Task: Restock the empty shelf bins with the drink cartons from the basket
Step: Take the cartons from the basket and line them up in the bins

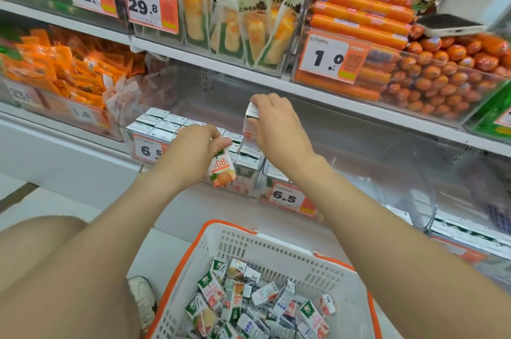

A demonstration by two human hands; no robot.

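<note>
Your left grip (193, 152) is curled round an orange-printed drink carton (223, 170), just in front of the part-filled shelf bin (246, 181). Your right grip (278, 128) pinches a second carton (251, 120) upright above the bin's rows. Loose cartons (249, 302) lie in the basket (276, 242) below.

The basket (279, 255) is pale grey with an orange rim. Its cartons (249, 302) are white and green with pink or orange fruit prints. One carton (222, 170) shows orange fruit on white. The price tag (287, 197) is orange and white, digits black.
</note>
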